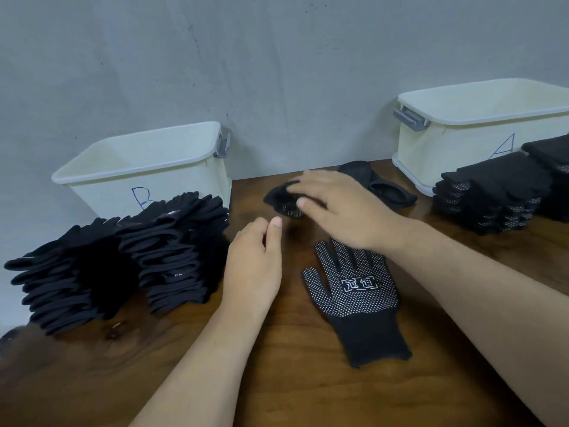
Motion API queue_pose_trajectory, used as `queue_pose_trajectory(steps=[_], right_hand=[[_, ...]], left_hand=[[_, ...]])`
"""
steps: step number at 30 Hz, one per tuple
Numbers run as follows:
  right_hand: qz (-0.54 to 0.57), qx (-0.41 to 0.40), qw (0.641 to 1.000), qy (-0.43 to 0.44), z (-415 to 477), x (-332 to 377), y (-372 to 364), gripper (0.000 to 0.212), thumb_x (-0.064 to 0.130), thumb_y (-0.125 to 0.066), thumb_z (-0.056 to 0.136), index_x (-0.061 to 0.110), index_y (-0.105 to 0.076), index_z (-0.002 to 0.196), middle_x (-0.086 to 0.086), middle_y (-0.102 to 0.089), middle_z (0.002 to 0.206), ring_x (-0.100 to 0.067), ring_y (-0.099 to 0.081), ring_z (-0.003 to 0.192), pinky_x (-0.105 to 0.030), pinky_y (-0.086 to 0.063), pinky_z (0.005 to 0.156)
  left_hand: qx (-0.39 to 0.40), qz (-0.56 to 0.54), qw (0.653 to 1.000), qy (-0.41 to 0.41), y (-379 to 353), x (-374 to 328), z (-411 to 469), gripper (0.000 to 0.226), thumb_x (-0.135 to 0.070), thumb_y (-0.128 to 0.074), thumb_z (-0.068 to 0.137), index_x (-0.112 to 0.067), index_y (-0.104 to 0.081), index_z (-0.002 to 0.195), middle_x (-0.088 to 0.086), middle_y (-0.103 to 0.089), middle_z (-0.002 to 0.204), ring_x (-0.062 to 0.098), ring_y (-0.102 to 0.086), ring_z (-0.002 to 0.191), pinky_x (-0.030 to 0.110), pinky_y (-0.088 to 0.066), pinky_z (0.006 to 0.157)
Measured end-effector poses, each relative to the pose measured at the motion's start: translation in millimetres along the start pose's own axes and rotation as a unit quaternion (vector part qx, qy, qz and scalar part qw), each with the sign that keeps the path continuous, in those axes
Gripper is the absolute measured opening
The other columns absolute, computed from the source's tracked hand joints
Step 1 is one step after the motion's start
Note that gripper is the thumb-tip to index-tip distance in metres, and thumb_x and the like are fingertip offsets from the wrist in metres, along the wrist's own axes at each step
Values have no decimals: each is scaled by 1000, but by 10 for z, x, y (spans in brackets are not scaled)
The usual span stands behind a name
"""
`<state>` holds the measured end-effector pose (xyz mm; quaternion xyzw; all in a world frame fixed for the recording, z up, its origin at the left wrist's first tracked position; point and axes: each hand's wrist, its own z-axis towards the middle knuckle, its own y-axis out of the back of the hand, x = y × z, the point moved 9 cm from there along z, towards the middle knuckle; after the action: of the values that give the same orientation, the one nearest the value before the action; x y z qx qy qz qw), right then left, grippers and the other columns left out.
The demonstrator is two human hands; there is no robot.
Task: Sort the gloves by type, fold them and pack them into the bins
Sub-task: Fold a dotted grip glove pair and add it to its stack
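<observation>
Right hand (345,211) on folded glove (278,197)

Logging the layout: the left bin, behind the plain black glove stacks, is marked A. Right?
No. The head view shows the left bin marked B; the A is on the right bin. The left bin does stand behind the plain black glove stacks.
</observation>
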<state>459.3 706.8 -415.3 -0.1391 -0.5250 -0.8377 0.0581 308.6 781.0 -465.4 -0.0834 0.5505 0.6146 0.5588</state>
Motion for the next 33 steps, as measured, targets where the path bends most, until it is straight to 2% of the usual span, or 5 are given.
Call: queue_pose_trajectory(steps=[3, 8, 11, 22, 33], right_hand=[[160, -115, 979, -50, 21, -73, 475, 33, 18, -58, 108, 27, -71, 136, 13, -66, 138, 3, -56, 128, -12, -36, 112], [390, -157, 904, -77, -43, 33, 859, 19, 12, -77, 97, 24, -73, 112, -7, -80, 100, -31, -79, 89, -52, -63, 88], [401, -142, 903, -58, -95, 138, 893, 31, 4, -80, 93, 22, -71, 116, 4, -74, 107, -17, -73, 65, -36, -61, 74], [546, -64, 830, -98, -178, 536, 363, 19, 19, -72, 101, 8, -77, 116, -11, -81, 109, -28, -78, 106, -41, -61, 99], [414, -156, 893, -79, -219, 473, 650, 36, 40, -73, 101, 8, -73, 85, -31, -70, 80, -44, -68, 68, -54, -54, 61]], left_hand=[[-47, -39, 998, -14, 94, -47, -1, 31, -44, -48, 110, -29, -53, 84, -9, -58, 87, 14, -58, 89, 37, -47, 79], [-86, -183, 979, -33, 238, -317, -162, 29, -47, -47, 107, -29, -59, 127, -14, -66, 121, 5, -62, 119, 21, -49, 99], [-96, -292, 950, -54, 330, -531, -239, 47, -53, -48, 104, -20, -60, 135, -9, -68, 131, 13, -65, 125, 25, -49, 105], [-121, -282, 951, -34, 599, -759, -297, 29, -30, -54, 111, -16, -75, 97, -13, -71, 79, -5, -61, 78, 14, -45, 72], [-136, -234, 962, -33, 785, -723, -238, 69, -49, -64, 102, -10, -29, 57, -4, -26, 53, 9, -26, 54, 24, -23, 50]])
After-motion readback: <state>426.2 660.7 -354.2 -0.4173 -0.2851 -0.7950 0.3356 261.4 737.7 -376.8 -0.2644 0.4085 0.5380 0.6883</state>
